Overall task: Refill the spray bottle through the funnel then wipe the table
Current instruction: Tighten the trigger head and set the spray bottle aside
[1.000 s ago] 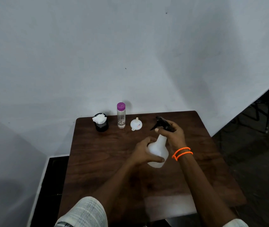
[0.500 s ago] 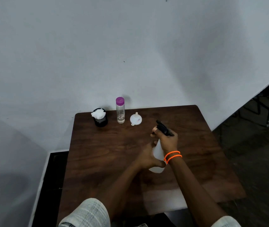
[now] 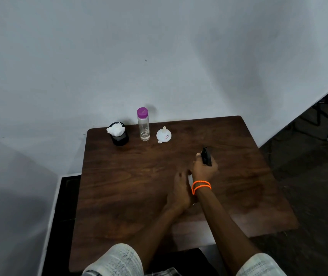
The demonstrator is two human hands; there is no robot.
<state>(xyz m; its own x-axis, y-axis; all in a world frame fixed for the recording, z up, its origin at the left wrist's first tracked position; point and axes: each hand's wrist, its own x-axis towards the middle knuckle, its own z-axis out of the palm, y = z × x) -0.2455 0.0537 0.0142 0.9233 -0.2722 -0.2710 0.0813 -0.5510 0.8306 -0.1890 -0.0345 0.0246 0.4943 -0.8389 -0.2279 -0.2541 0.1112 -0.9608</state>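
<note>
The white spray bottle [image 3: 189,179] stands mid-table, almost wholly hidden by both hands; only a sliver shows between them. My left hand [image 3: 180,193] wraps its body. My right hand [image 3: 205,169], with orange bands at the wrist, grips the black trigger head [image 3: 207,156] on top. At the back of the brown table [image 3: 131,176] stand a clear bottle with a purple cap [image 3: 143,124] and a white funnel [image 3: 164,134] lying mouth-up. A black cup holding white cloth [image 3: 118,133] sits left of them.
A white wall rises right behind the table. Dark floor lies to the right, with black chair or stand legs [image 3: 326,120] at the far right. A dark gap [image 3: 63,216] runs along the table's left side.
The right hand has turned on the trigger head, rotating it so the nozzle points away from me. Both hands now cover the bottle more than before. The camera has tilted slightly.
</note>
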